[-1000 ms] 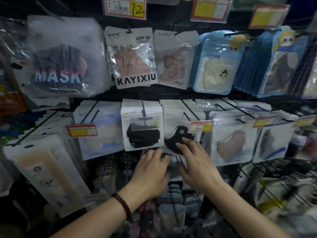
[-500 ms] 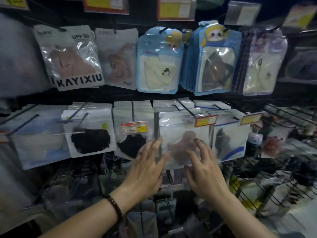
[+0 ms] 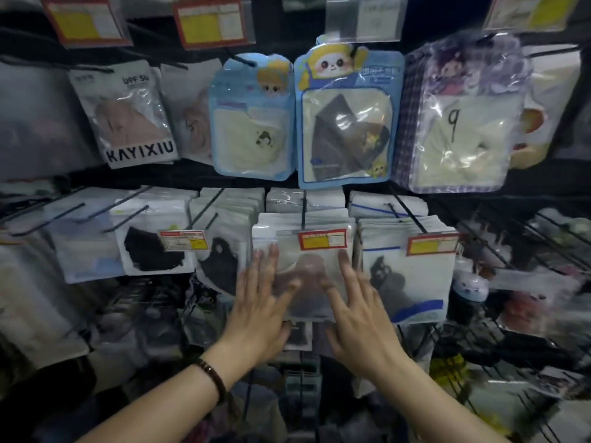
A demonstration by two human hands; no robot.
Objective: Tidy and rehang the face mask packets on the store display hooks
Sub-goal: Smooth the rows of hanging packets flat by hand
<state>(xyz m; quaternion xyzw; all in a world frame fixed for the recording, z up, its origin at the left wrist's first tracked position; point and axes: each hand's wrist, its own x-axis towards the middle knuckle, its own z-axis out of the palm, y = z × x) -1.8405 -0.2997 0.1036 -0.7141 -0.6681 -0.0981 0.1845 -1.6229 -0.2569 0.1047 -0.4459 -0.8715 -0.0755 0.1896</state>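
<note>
Both hands lie flat on the clear plastic packet with a dusty-pink mask (image 3: 307, 266), which hangs in the lower row on a black wire hook (image 3: 303, 210) under a red-and-yellow price tag (image 3: 322, 240). The left hand (image 3: 259, 303), a dark beaded bracelet (image 3: 211, 375) at its wrist, has its fingers spread and straight on the packet's left half. The right hand (image 3: 358, 311) is spread the same way on the right half. A white packet with a dark mask and blue stripe (image 3: 411, 276) hangs just beside it.

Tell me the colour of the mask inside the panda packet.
The mask is dark grey, best seen in head view.
</note>
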